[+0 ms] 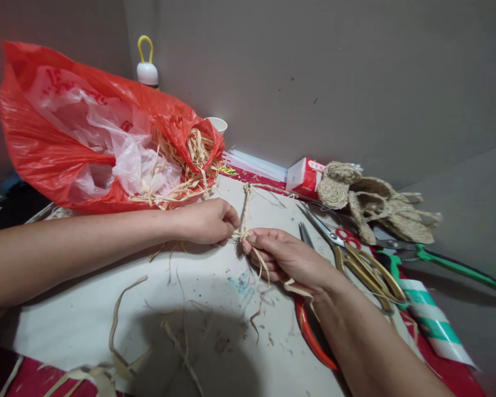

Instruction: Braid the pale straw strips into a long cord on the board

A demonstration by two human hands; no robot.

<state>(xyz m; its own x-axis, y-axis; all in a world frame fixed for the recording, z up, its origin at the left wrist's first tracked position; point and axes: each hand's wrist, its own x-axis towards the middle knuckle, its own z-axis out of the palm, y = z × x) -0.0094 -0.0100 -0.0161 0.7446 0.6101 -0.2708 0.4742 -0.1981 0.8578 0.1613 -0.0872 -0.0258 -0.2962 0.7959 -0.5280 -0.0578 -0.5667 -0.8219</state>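
Note:
A thin braided cord of pale straw-like strips [245, 208] runs toward me from the far side of the white board [219, 292]. At its near end, my right hand [283, 255] pinches the strips between thumb and forefinger, with loose ends hanging below. Just left of the cord, my left hand [215, 221] is closed with its fingers curled down around a strip that reaches across to the right hand. The left fingertips are partly hidden. Under my right wrist lie red-handled scissors [314, 336], mostly covered by the forearm.
A red plastic bag [66, 182] spills straw strips at the back left, near a white bottle [147, 71]. Gold-handled scissors [367, 270], green-handled shears [458, 264], woven straw pieces [376, 198], a red-white box [306, 176] and a green-white roll [434, 320] line the right. Loose strips [116, 325] lie in front.

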